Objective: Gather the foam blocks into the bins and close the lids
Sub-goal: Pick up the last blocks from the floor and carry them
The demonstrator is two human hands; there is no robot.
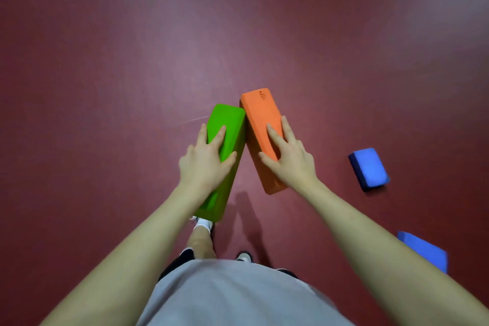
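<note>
I hold two foam blocks in front of my body above the dark red floor. My left hand (205,160) grips a green block (227,124) across its top, thumb on the right side and fingers over the left. My right hand (287,156) grips an orange block (260,116) the same way. The far ends of the two blocks touch, forming a wedge. A blue block (369,168) lies on the floor to the right, and a second blue block (426,250) lies nearer, beside my right forearm. No bin is in view.
The dark red floor (132,61) stretches bare ahead and to the left. My feet in white socks and dark shoes (203,223) stand below the blocks, with my grey shirt at the bottom edge.
</note>
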